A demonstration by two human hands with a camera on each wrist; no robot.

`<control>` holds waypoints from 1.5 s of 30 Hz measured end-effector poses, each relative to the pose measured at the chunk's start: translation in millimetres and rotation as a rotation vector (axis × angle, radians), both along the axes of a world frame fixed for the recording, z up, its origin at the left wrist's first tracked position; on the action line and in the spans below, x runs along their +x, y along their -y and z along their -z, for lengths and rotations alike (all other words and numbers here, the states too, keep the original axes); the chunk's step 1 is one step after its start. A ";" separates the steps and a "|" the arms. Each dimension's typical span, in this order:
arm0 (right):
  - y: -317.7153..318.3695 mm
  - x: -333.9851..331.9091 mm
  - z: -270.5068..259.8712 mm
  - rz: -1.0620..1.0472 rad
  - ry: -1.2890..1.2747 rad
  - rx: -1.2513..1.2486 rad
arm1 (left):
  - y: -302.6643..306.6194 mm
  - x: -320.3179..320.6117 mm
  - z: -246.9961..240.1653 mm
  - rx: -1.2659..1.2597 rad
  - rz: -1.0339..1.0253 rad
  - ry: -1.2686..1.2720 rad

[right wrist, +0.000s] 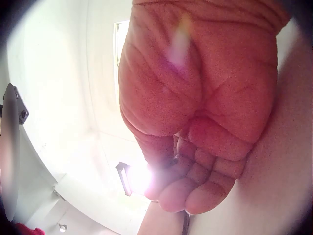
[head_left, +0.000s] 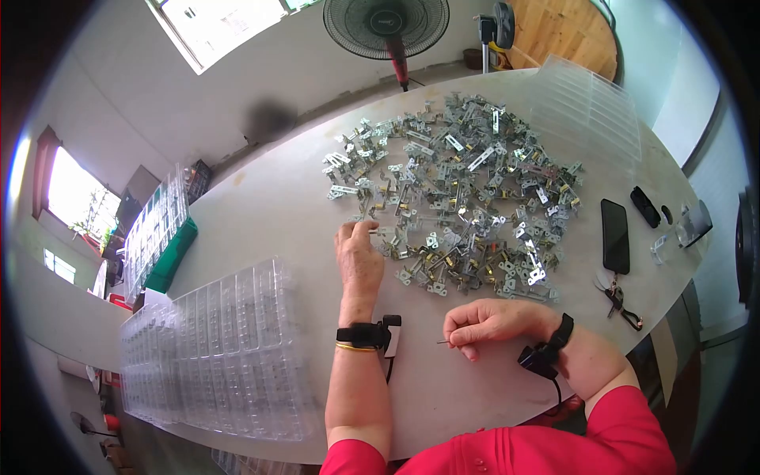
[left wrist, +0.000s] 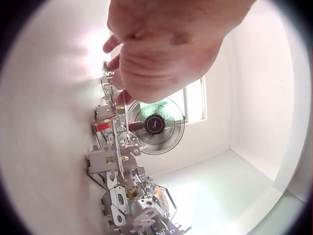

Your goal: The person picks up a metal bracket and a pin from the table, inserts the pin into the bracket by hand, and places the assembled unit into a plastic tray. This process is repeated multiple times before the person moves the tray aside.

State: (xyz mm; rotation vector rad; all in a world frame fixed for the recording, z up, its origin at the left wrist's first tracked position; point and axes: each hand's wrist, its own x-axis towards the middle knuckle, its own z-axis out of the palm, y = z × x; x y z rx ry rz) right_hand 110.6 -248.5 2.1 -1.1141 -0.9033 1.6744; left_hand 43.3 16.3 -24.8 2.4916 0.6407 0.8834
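Note:
A wide pile of small metal latch-like brackets (head_left: 475, 170), silvery with some brass-coloured parts, lies on the table. At its left edge is my left hand (head_left: 360, 265), fingers bent down among the outermost pieces. From the left wrist view, those fingertips reach metal brackets (left wrist: 105, 159); I cannot tell whether one is gripped. My right hand (head_left: 495, 323) is nearer the table's front, pinching a thin metal rod (head_left: 442, 342) between thumb and fingers. The rod's tip points left. In the right wrist view the right hand (right wrist: 200, 98) shows its palm and curled fingers, which hide most of the rod.
Clear plastic compartment trays (head_left: 214, 356) are at the left of the table (head_left: 237, 229), and another clear tray (head_left: 590, 107) lies at the back right. On the right are a phone (head_left: 614, 236), pliers (head_left: 619, 305) and a black case (head_left: 644, 207). A fan (head_left: 386, 24) stands behind.

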 end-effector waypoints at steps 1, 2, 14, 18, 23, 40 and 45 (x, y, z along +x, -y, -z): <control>-0.4 -0.3 1.6 0.006 -0.031 0.000 | -1.9 1.2 1.9 -0.060 -0.006 0.083; -0.8 -0.3 1.7 0.007 -0.031 0.003 | -3.1 2.7 3.5 -0.121 -0.010 0.166; -0.5 -1.8 2.5 -0.006 0.001 -0.009 | 1.7 0.7 -7.9 -1.283 0.327 0.537; 0.0 -3.2 5.3 0.008 0.048 0.001 | 6.1 -0.3 -11.3 -1.240 0.276 0.522; 1.6 -7.2 -7.7 0.030 0.057 -0.022 | 13.0 -4.7 -19.9 -1.048 0.138 0.500; -16.8 -48.3 -17.5 -0.131 0.140 0.206 | 42.6 -2.9 -60.3 -1.343 0.576 0.693; -41.2 -91.4 -9.4 -0.228 0.189 0.269 | 44.5 11.9 -67.8 -1.412 0.584 0.829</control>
